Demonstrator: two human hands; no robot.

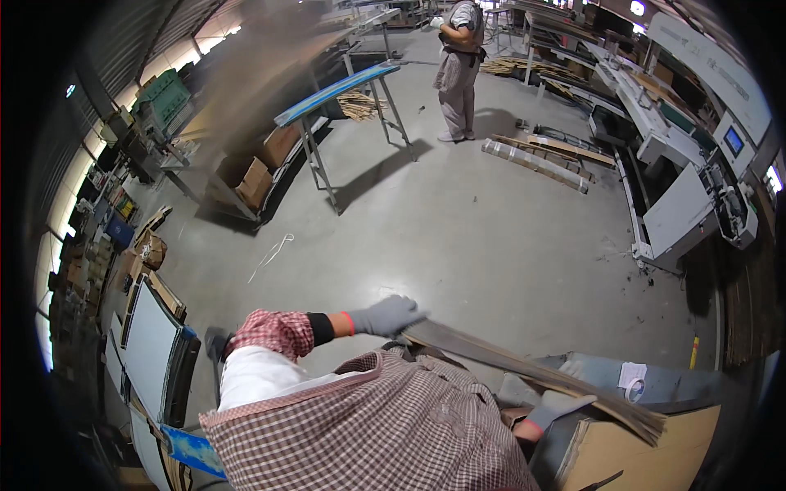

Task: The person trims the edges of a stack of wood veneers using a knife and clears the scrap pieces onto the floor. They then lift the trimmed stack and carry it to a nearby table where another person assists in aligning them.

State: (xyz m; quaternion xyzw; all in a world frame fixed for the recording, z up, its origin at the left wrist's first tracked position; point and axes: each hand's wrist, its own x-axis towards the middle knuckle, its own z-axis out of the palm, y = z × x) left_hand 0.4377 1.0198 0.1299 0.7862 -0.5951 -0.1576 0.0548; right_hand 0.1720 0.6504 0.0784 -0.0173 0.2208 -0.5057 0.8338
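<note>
A bundle of long, thin dark strips (499,356) slants from the middle toward the lower right, its far-right end fanned and frayed-looking. My left hand (389,317), in a grey glove with a red cuff, is closed at the left end of the bundle. Against the near edge of the strips lies my right hand (550,412), also grey-gloved; one digit points right along them, while the rest of its fingers are partly hidden. Below the strips' right end is a brown cardboard sheet (655,458).
On the grey-blue surface (589,370) at right lie a tape roll (634,389) and white paper. A blue-topped trestle (340,92) stands ahead, near another person (460,69). Wrapped long packs (536,166) lie on the floor before a white machine (684,209). Stacked panels (153,344) stand left.
</note>
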